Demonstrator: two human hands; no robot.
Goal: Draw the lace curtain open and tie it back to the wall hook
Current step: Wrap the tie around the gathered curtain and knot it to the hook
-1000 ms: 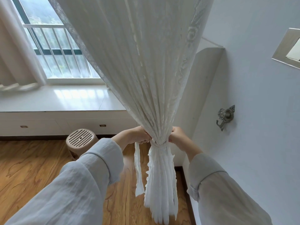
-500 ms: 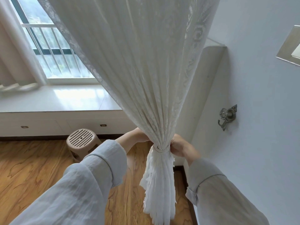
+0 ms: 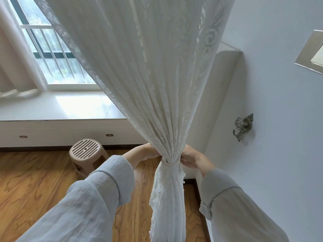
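The white lace curtain (image 3: 157, 81) hangs gathered into one bunch, cinched by a cream tieback band (image 3: 170, 163) at waist height. My left hand (image 3: 143, 151) reaches behind the bunch on its left side, its fingers hidden by the fabric. My right hand (image 3: 191, 158) pinches the band at the right side of the bunch. The ornate metal wall hook (image 3: 243, 126) sits on the white wall to the right, above my right hand and apart from the band.
A brown plastic stool (image 3: 87, 152) stands on the wood floor left of the curtain. A white window seat (image 3: 57, 109) runs below the window. A tall white unit (image 3: 222, 95) stands in the corner behind the curtain. A framed panel (image 3: 311, 51) hangs upper right.
The loose strip that hung left of the bunch a second ago is gone from sight, and the band sits tighter. Both hands have stayed at the band, shifting slightly lower.
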